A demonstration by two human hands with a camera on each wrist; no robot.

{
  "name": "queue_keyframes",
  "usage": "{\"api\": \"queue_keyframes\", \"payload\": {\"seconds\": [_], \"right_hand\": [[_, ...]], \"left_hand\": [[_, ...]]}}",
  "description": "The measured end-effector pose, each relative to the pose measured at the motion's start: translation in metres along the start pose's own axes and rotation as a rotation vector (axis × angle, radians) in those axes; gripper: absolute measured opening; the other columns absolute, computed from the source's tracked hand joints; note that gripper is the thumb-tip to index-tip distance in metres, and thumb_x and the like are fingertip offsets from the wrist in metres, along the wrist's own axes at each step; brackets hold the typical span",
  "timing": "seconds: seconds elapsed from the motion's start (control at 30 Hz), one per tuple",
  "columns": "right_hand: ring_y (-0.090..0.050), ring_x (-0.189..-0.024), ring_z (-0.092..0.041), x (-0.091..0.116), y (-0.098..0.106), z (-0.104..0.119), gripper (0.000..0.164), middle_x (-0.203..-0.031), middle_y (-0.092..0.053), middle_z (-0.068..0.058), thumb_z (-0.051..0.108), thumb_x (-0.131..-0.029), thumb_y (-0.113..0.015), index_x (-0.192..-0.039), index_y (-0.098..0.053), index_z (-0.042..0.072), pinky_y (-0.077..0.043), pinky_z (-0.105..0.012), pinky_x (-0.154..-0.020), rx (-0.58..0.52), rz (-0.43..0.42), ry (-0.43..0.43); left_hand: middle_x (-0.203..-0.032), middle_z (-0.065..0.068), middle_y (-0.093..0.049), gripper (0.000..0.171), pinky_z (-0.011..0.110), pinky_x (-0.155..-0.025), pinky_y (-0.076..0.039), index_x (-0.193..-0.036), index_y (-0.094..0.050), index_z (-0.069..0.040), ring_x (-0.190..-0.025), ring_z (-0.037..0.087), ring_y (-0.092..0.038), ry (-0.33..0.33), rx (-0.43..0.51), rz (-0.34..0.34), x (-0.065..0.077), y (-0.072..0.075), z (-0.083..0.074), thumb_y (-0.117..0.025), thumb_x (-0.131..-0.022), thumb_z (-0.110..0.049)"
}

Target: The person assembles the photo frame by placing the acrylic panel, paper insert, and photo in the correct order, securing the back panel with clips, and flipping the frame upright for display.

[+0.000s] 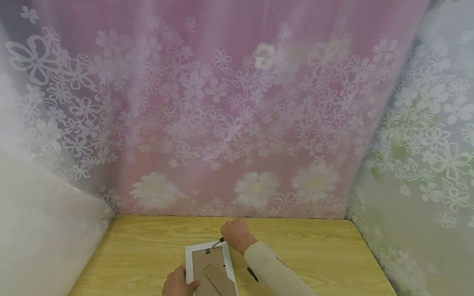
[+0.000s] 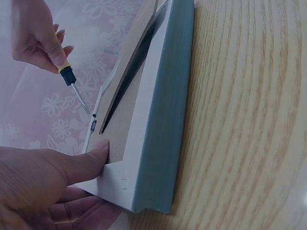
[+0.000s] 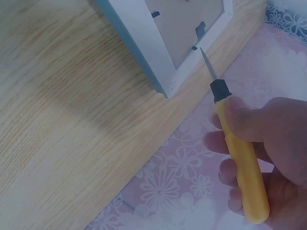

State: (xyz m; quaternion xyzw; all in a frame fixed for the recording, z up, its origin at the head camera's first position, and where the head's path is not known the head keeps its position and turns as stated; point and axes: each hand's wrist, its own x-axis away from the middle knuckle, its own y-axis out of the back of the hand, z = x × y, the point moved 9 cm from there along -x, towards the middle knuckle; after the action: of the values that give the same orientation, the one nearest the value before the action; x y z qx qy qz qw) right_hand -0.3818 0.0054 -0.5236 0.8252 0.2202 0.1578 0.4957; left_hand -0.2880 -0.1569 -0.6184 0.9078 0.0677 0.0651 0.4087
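Note:
A white picture frame (image 1: pixel 190 277) lies face down on the table, its brown backing board (image 1: pixel 202 286) and fold-out stand (image 1: pixel 220 280) facing up. My left hand (image 1: pixel 175 287) grips the frame's left side, thumb over the backing and the other fingers round the outer edge. In my right hand (image 1: pixel 238 235) is a screwdriver with a yellow handle (image 3: pixel 243 167), a black collar and a thin metal shaft. Its tip is right by a small black tab (image 3: pixel 194 48) on the frame's far inner edge. Beside that tab sits a dark hanger (image 3: pixel 200 30).
The wood-grain table (image 1: pixel 145 244) reaches back to a pink flowered curtain (image 1: pixel 235 121). Pale hangings close in the left side (image 1: pixel 29 215) and the right side (image 1: pixel 438 176). Another dark tab (image 3: pixel 155 14) shows on the frame's side in the right wrist view.

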Motion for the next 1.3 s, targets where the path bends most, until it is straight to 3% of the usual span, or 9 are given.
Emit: {"api": "queue_keyframes", "payload": {"seconds": [0.17,0.63,0.97,1.2,1.3], "right_hand": [[-0.051,-0.052,-0.008,-0.003,-0.0034,0.0003,0.022,-0.067,-0.067,0.005,0.022,-0.1,-0.068,-0.078,-0.074,0.022,-0.053,-0.03,-0.063,-0.003,0.001,-0.001],[-0.056,-0.055,-0.008,-0.0032,0.001,0.0001,0.015,-0.071,-0.07,0.006,0.025,-0.098,-0.071,-0.084,-0.078,0.024,-0.054,-0.029,-0.064,0.014,-0.023,0.003],[-0.06,-0.059,-0.009,-0.0047,0.0006,0.0031,0.012,-0.076,-0.071,0.006,0.024,-0.098,-0.071,-0.089,-0.078,0.025,-0.058,-0.032,-0.069,0.014,0.03,0.0],[-0.057,-0.055,-0.006,-0.0066,0.0031,0.0056,0.015,-0.076,-0.07,0.006,0.023,-0.099,-0.07,-0.086,-0.078,0.024,-0.052,-0.025,-0.056,0.041,0.038,0.003],[-0.058,-0.056,-0.007,-0.0074,0.0039,0.0062,0.015,-0.076,-0.071,0.006,0.023,-0.099,-0.069,-0.087,-0.078,0.024,-0.054,-0.026,-0.057,0.048,0.042,0.0]], "left_hand": [[-0.091,0.016,-0.074,0.043,0.044,-0.065,-0.054,-0.103,-0.067,0.003,-0.079,0.029,-0.069,-0.003,-0.004,-0.011,0.0003,0.0015,-0.0009,-0.09,-0.077,-0.022],[-0.088,0.016,-0.073,0.041,0.042,-0.062,-0.053,-0.102,-0.067,0.003,-0.076,0.027,-0.068,-0.004,0.003,-0.028,0.0009,0.0039,-0.003,-0.09,-0.076,-0.019],[-0.09,0.017,-0.073,0.043,0.043,-0.064,-0.054,-0.102,-0.067,0.003,-0.078,0.028,-0.069,0.0,0.001,-0.015,0.0,0.0017,0.0012,-0.09,-0.076,-0.021],[-0.088,0.016,-0.073,0.043,0.042,-0.063,-0.053,-0.101,-0.067,0.003,-0.076,0.027,-0.067,-0.001,0.0,-0.018,0.0008,0.0028,-0.0008,-0.09,-0.076,-0.021],[-0.087,0.016,-0.073,0.043,0.042,-0.062,-0.053,-0.101,-0.067,0.004,-0.075,0.027,-0.067,-0.002,0.001,-0.014,0.0017,0.0033,-0.0025,-0.09,-0.076,-0.022]]}}
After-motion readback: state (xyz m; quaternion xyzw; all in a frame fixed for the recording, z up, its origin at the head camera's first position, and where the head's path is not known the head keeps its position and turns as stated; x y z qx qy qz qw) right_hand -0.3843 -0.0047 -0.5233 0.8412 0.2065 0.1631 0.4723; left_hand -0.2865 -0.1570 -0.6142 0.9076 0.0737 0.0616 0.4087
